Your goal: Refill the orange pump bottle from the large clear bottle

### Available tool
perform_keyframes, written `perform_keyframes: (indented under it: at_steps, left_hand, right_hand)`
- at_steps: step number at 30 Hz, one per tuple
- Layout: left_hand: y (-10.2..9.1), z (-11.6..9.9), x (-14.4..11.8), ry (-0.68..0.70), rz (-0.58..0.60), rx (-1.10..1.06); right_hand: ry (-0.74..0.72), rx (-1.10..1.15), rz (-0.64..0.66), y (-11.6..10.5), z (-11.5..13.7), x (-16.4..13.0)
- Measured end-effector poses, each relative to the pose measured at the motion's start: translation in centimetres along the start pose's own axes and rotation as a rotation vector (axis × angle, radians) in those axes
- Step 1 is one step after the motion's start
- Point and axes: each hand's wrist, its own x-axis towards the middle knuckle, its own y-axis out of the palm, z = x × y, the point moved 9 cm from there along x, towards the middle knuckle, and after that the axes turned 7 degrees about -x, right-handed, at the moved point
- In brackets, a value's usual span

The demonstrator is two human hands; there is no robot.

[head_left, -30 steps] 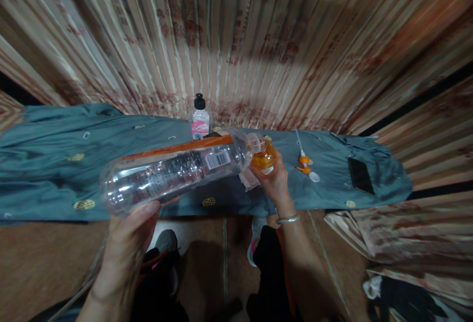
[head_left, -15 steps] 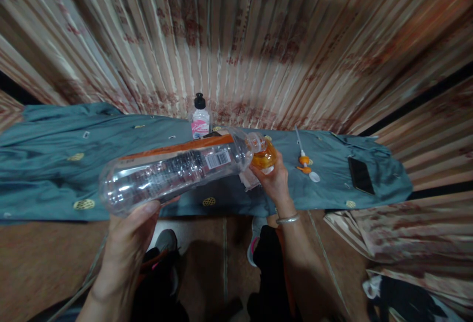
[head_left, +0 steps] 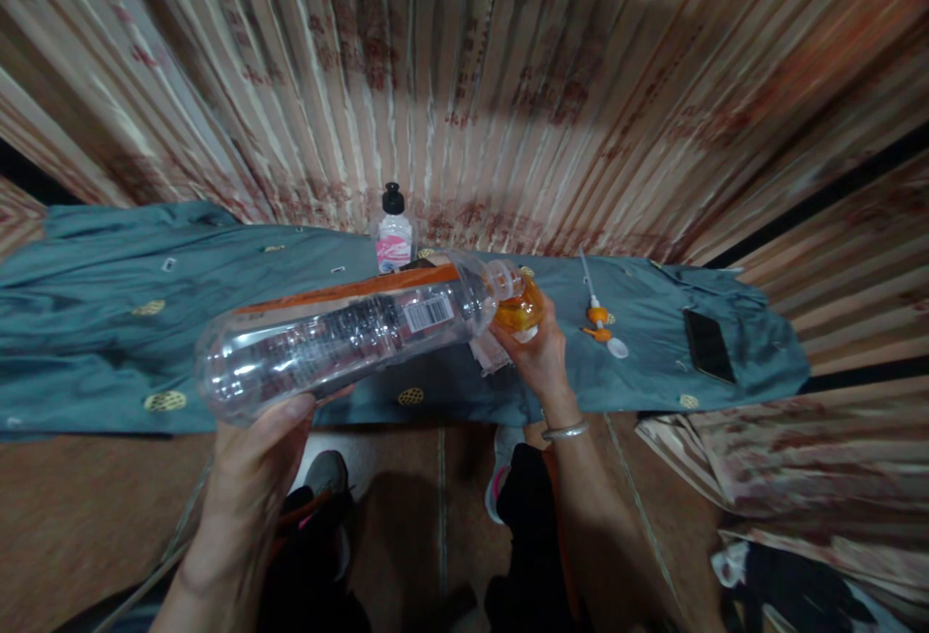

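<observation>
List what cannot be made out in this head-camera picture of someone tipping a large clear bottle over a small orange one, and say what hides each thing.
- Small orange bottle, head view: its mouth is covered by the large clear bottle, its lower body by the right hand.
- Any liquid passing between them: too small to tell.
- Large bottle's label print: blurred.
- Left hand: fingers behind the bottle's base are hidden.
- Dark flat thing on the blue cloth: too dim to identify.

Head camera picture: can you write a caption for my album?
Left hand tips a big clear bottle into a small orange bottle held by the right hand.
</observation>
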Motion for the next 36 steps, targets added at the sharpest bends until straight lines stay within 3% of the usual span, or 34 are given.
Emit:
perform_keyframes:
  at_steps: [22, 30, 36]
  left_hand:
    - [0.29, 0.1, -0.12, -0.005, 0.0, -0.026]
    - [-0.24, 0.49, -0.01, -0.04, -0.052, -0.027]
    - [0.16, 0.43, 0.01, -0.035, -0.02, -0.029]
  right_hand:
    - [-0.021, 0.013, 0.0, -0.09, 0.34, -0.03]
    - [-0.03, -0.003, -0.007, -0.08, 0.29, -0.1]
    - [-0.032, -0.004, -0.006, -0.06, 0.23, -0.07]
